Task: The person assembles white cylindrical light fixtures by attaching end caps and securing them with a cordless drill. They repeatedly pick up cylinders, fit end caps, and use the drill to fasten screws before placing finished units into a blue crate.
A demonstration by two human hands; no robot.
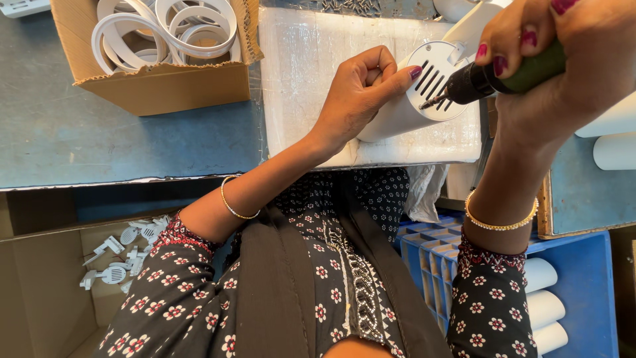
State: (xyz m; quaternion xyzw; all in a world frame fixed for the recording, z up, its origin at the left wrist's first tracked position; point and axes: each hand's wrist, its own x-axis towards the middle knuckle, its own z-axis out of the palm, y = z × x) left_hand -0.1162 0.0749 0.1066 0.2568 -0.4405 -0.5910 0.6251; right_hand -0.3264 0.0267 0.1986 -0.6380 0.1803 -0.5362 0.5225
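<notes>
White plastic cylinder housing [404, 109] w/ slotted round cap, left hand [358, 93] fingers curled steadying it, right hand [563, 59] gripping green screwdriver [503, 73]

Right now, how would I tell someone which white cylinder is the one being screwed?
Find the white foam block on the blue table. The white cylinder lies on it, steadied by the left hand. Unlike the plain tubes nearby, its slotted cap meets the green driver.

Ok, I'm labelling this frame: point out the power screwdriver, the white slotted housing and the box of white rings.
power screwdriver [523, 71]: head view, on its green body.
white slotted housing [434, 83]: head view, on the slotted end cap.
box of white rings [165, 87]: head view, on the cardboard front wall.
</notes>
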